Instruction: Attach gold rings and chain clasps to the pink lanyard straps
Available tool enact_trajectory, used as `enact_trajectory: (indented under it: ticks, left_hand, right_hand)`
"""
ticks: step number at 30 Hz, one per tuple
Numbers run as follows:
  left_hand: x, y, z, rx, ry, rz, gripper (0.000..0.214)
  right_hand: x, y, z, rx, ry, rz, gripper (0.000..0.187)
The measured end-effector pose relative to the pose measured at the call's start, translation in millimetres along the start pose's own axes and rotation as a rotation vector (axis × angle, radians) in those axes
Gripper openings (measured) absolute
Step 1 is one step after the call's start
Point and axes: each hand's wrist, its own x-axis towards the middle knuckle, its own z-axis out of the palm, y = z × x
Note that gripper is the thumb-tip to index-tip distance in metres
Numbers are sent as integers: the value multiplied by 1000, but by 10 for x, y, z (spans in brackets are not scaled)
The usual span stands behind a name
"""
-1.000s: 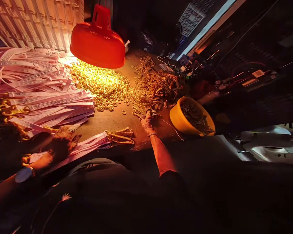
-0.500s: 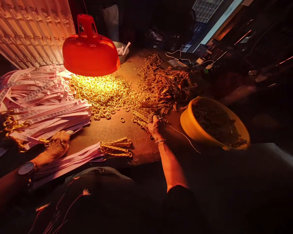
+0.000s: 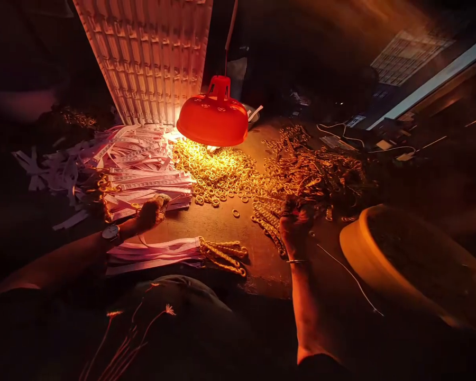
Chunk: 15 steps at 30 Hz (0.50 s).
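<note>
My left hand [image 3: 154, 210] is closed, its fingertips at the front edge of a pile of pink straps [image 3: 146, 182]; what it pinches is too small and dark to make out. Nearer me lies a bundle of pink straps [image 3: 158, 251], their right ends joined to gold braided loops [image 3: 224, 254]. Over on the right, my right hand [image 3: 297, 219] reaches into a heap of gold braided pieces [image 3: 313, 169]. Its fingers look curled in deep shadow, and what they grip is hidden. Several braided strips [image 3: 270, 222] lie side by side just left of it.
A red lamp [image 3: 212, 121] hangs low over loose gold rings [image 3: 222, 172]. One ring [image 3: 235, 213] lies apart on the brown table [image 3: 218, 219]. At the right stands a yellow tub [image 3: 357, 243], with a thin cord [image 3: 349, 270] beside it. A ribbed panel [image 3: 154, 58] rises behind the straps.
The view has swung left, so everything appears farther right and lower. My left hand has moved away from me and rightward along the pink straps. My right hand has shifted slightly right among the braided pieces.
</note>
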Motion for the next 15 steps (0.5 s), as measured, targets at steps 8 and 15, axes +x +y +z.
enact_trajectory:
  ticks: [8,15]
  left_hand:
    - [-1,73,94,-80,-168,78,13]
    - [41,-125,13,-311,-634,-99,26]
  right_hand:
    - [-795,-1373,897,573,-627,227,31]
    - [-1021,-1779,1369,834,-776,393,29]
